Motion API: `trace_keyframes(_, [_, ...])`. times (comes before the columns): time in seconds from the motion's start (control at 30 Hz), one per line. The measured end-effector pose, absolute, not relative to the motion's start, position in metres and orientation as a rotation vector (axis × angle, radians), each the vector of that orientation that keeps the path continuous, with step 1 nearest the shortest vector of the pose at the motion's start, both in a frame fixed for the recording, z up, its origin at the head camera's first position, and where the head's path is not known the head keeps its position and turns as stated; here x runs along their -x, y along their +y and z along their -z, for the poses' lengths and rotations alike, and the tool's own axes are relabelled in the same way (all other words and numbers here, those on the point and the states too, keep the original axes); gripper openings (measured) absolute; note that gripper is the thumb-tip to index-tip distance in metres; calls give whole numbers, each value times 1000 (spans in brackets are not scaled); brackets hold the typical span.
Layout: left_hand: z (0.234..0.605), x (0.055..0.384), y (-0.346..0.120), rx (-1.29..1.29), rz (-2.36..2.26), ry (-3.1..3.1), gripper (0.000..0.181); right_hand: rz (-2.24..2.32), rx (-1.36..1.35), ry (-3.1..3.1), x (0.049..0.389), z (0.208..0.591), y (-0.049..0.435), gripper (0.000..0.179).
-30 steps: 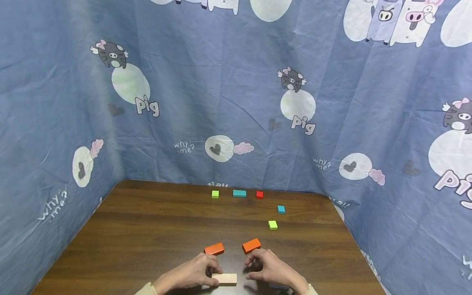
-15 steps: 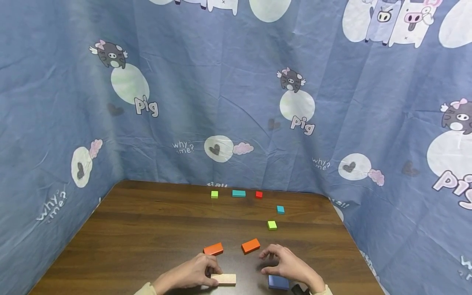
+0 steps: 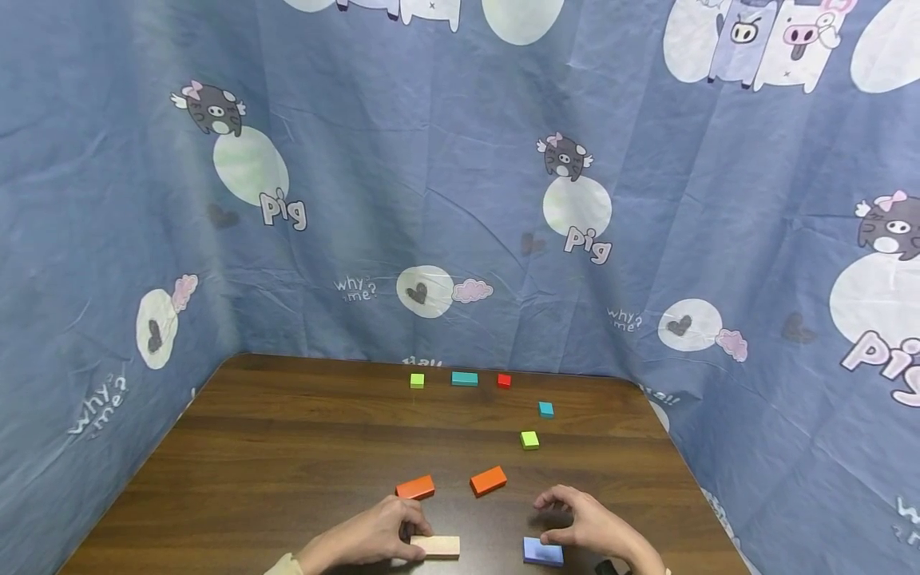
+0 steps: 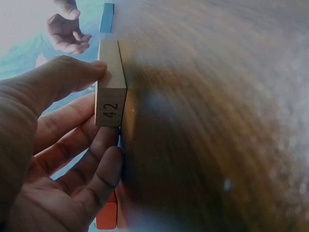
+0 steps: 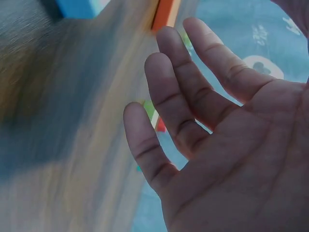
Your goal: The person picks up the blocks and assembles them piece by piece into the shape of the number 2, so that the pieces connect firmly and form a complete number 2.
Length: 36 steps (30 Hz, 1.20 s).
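At the front of the table, my left hand (image 3: 374,533) pinches the left end of a plain wooden block (image 3: 438,547) between thumb and fingers. The left wrist view shows the number 42 printed on the end of that wooden block (image 4: 111,107). To the right lies a blue block (image 3: 542,552), flat on the tabletop. My right hand (image 3: 592,523) hovers just above and to the right of it, thumb near its top edge, fingers loosely bent. In the right wrist view, the fingers of the right hand (image 5: 217,121) are spread with nothing held.
Two orange blocks, one left (image 3: 415,488) and one right (image 3: 489,481), lie just beyond my hands. Farther back are a green block (image 3: 529,441), a small blue block (image 3: 546,410), a red block (image 3: 505,382), a teal block (image 3: 465,379) and another green block (image 3: 417,381). A patterned curtain (image 3: 460,200) surrounds the table.
My right hand has moved right, away from the wooden block and over to the blue block, uncovering it. The left hand keeps its pinch on the wooden block, nearly still.
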<state>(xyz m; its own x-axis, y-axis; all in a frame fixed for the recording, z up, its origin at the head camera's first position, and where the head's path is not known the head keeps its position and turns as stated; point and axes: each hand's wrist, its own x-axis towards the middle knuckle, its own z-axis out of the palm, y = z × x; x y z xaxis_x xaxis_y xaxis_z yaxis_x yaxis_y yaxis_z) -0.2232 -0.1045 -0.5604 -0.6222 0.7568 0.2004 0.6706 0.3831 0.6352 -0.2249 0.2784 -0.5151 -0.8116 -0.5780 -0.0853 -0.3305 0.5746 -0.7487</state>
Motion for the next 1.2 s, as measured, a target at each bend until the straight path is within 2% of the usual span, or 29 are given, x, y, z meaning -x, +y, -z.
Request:
trace_keyframes(0.6, [562,225,-104,-1315,-1048,2525,19,1275,627,2326,214,538,298,43])
trace_keyframes(1.2, [559,223,-104,-1277,-1054,2508,20,1227,895,2457,212,552,293,39])
